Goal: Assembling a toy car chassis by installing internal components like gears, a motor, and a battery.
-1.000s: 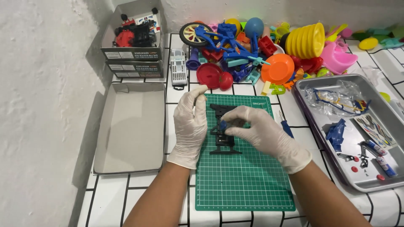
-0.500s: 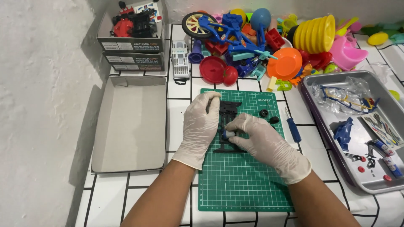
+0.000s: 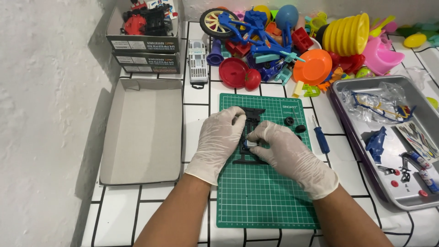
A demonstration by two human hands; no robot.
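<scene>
Both gloved hands sit lower on the green cutting mat (image 3: 265,192) than 0.5 s ago. Left hand (image 3: 218,139) and right hand (image 3: 286,153) pinch the black toy chassis (image 3: 249,137) (grips closed on it); 2 black wheels (image 3: 294,124) lie beside.

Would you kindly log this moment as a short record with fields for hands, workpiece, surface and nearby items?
left hand: gloved left hand steadies the black frame from its left side
right hand: gloved right hand presses on the frame's middle
workpiece: black plastic frame, lying flat
surface: green mat on a white tiled table
nearby on mat: two black wheels
right of mat: blue screwdriver, metal tray of small parts
left of mat: open grey box
behind: pile of coloured toys
</scene>
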